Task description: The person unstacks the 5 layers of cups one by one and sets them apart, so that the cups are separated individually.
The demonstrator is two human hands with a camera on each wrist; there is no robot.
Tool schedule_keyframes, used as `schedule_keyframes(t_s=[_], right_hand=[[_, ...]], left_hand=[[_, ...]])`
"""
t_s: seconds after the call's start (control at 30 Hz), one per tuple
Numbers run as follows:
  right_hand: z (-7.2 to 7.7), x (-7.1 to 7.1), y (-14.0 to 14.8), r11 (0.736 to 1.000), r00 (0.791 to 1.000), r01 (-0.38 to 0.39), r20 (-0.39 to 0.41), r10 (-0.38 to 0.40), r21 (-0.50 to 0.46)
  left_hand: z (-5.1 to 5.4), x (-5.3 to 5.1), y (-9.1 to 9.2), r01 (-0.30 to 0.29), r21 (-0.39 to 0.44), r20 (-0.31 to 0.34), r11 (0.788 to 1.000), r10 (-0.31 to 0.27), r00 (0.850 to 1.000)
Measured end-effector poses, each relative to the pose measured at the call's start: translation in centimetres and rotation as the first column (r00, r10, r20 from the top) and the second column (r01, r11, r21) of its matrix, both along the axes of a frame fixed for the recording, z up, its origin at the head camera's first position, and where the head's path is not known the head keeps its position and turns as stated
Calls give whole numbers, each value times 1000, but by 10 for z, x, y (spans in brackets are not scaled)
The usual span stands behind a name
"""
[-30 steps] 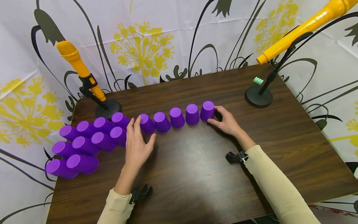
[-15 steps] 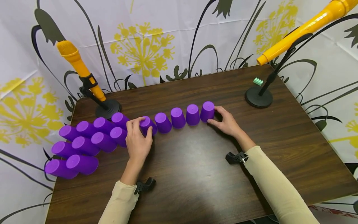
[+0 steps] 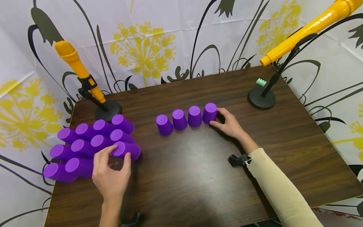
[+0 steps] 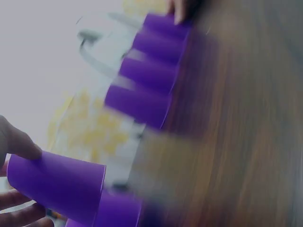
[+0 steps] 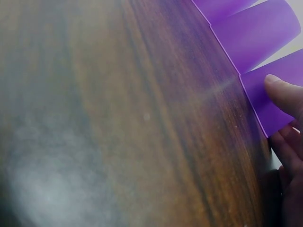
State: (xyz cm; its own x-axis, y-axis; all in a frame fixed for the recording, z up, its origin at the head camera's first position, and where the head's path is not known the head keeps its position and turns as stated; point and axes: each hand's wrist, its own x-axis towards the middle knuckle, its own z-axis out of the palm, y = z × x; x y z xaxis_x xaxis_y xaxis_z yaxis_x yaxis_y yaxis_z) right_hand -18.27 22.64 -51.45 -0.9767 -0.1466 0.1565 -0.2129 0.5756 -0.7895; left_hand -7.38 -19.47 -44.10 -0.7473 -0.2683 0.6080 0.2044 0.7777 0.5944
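Note:
My left hand (image 3: pixel 110 178) grips an upside-down purple plastic cup (image 3: pixel 127 150) between thumb and fingers, at the front right of a block of purple cups (image 3: pixel 80 148) on the left. In the left wrist view this held cup (image 4: pixel 57 182) is tilted, with another cup partly behind it. Whether its rim touches the table cannot be told. A short row of upside-down purple cups (image 3: pixel 179 119) stands mid-table. My right hand (image 3: pixel 229 124) holds the rightmost cup (image 3: pixel 210 113) of that row, its thumb on the near side; the right wrist view shows the thumb (image 5: pixel 284 92) against the cup wall.
A yellow microphone (image 3: pixel 80 71) on a black stand rises behind the cup block. Another yellow microphone (image 3: pixel 306 31) leans on a stand at the back right, with a small green toy brick (image 3: pixel 261 82) beside its base. A flower-print cloth (image 3: pixel 170 34) hangs behind the wooden table (image 3: pixel 198 183).
My left hand has taken the leftmost cup from the row and carried it left and toward me, to the front of the block. The right hand stays on its cup.

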Motion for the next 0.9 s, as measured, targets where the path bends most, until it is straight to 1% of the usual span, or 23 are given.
schedule_keyframes(t_s=[0.07, 0.1, 0.17, 0.23, 0.3, 0.43, 0.67, 0.8, 0.9], right_hand=[[0, 0, 0, 1000, 1000, 0, -1, 0, -6], [0, 0, 1, 1000, 1000, 1, -3, -2, -7], [0, 0, 1, 1000, 1000, 4, -7, -4, -5], [0, 0, 1, 1000, 1000, 6, -9, -6, -4], [0, 1, 1, 1000, 1000, 10, -9, -10, 0], [-1, 1, 1, 1000, 1000, 8, -11, -8, -2], [-1, 1, 0, 1000, 1000, 1, -9, -1, -6], [0, 1, 0, 1000, 1000, 1, -9, -1, -6], [0, 0, -1, 1000, 1000, -1, -8, 1, -5]], left_hand=[[-1, 7, -15, -82, -13, -8, 997, 81, 997], [-1, 10, -22, -123, -28, -1, 992, 123, 992], [-4, 14, -34, -200, -64, 14, 978, 202, 979], [-7, 15, -44, -247, -101, 33, 964, 251, 967], [-11, 15, -49, -275, -106, 45, 956, 280, 959], [-16, 14, -55, -292, -101, 65, 951, 299, 952], [-22, 12, -59, -312, -103, 97, 945, 322, 942], [-22, 13, -60, -315, -100, 112, 944, 325, 939], [-20, 14, -60, -328, -99, 104, 939, 338, 936]])
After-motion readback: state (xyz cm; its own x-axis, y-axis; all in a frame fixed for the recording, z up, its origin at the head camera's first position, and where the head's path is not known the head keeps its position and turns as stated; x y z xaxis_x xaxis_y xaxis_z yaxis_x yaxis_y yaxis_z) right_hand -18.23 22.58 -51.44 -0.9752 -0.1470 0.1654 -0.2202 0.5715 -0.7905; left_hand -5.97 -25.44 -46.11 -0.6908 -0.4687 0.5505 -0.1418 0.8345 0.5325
